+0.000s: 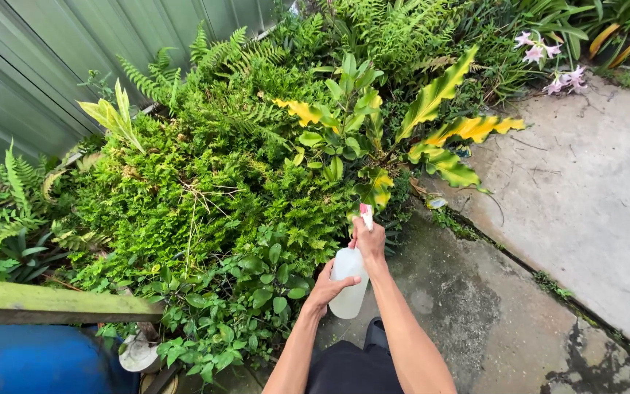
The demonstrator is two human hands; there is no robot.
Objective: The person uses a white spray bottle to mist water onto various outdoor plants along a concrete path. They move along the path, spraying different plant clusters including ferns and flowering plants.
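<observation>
Fingers of the right hand (370, 239) wrapped over the trigger head of a white spray bottle (349, 281), with the pink-tipped nozzle (366, 214) poking up above the knuckles and aimed into the foliage. Left hand (327, 287) cupped against the bottle's pale body from the side and below, palm and thumb pressed to the plastic. Both forearms bare, rising from the bottom edge over dark trousers (348, 368). Directly ahead of the nozzle, a variegated yellow-green plant (432, 131) with long strap leaves; left of it, a dense mound of small-leaved green shrubbery (198, 190) and ferns (184, 69) against a green corrugated metal fence (45, 51). Under the bottle and to the right, damp, stained concrete paving (585, 197). Pale pink lilies (555, 66) at the top right. Weathered wooden plank (52, 303) over a blue barrel (38, 361) at the lower left.
</observation>
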